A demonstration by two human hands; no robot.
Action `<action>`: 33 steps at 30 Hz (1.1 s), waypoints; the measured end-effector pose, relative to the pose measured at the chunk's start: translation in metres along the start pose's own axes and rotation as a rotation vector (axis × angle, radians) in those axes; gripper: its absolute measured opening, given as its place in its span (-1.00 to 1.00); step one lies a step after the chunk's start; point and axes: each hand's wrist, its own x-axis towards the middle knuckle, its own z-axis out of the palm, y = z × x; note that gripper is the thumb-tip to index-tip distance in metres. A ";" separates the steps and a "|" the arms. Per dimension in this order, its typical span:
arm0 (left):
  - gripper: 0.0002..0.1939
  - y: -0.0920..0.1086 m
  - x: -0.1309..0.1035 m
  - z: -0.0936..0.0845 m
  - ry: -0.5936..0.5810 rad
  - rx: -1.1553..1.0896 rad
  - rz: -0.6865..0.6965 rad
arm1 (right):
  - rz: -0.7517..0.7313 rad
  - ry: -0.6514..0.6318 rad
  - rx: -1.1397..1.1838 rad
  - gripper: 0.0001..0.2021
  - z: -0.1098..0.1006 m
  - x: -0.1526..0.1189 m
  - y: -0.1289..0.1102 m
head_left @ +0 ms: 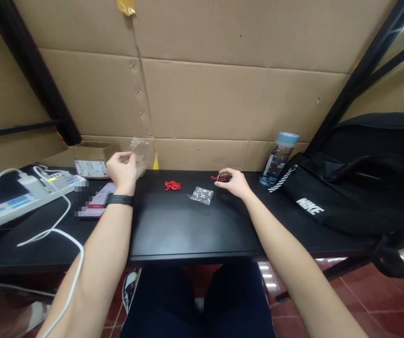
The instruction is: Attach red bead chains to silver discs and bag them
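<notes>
My left hand [121, 171], with a black band on its wrist, is raised above the table's left part, its fingers closed on a clear plastic bag [140, 157]. Over the right part, my right hand [232, 182] pinches a small red cord piece [217, 178] between thumb and fingers. A pile of red cords [172, 186] lies between the hands on the black table [180, 234]. Nearer my right hand lies a clear packet [202, 195] with small white and dark pieces in it.
To the left are a white power strip [22, 202] with cables, a phone [98, 202] and a cardboard box [94, 157]. A blue-lidded bottle [278, 159] and a black bag [356, 188] stand on the right. Cardboard panels [202, 103] rise behind the table.
</notes>
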 end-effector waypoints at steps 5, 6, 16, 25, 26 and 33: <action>-0.70 -0.015 0.007 -0.013 0.139 0.257 0.117 | 0.003 -0.012 0.010 -0.58 0.001 0.000 0.000; -0.69 -0.018 0.006 -0.012 0.116 0.317 0.110 | 0.003 -0.014 0.011 -0.58 0.002 -0.001 0.000; -0.68 -0.046 -0.001 0.002 -0.107 0.777 0.054 | -0.014 -0.026 0.005 -0.58 0.004 -0.001 0.003; -0.68 -0.062 0.000 0.006 -0.109 0.825 0.064 | -0.005 -0.037 -0.015 -0.58 0.005 -0.001 0.004; -0.67 -0.062 -0.001 0.008 -0.139 0.840 0.055 | -0.005 -0.038 -0.015 -0.59 0.006 -0.001 0.004; -0.57 -0.056 -0.003 0.011 -0.268 0.845 0.011 | -0.008 -0.037 0.003 -0.59 0.005 0.000 0.005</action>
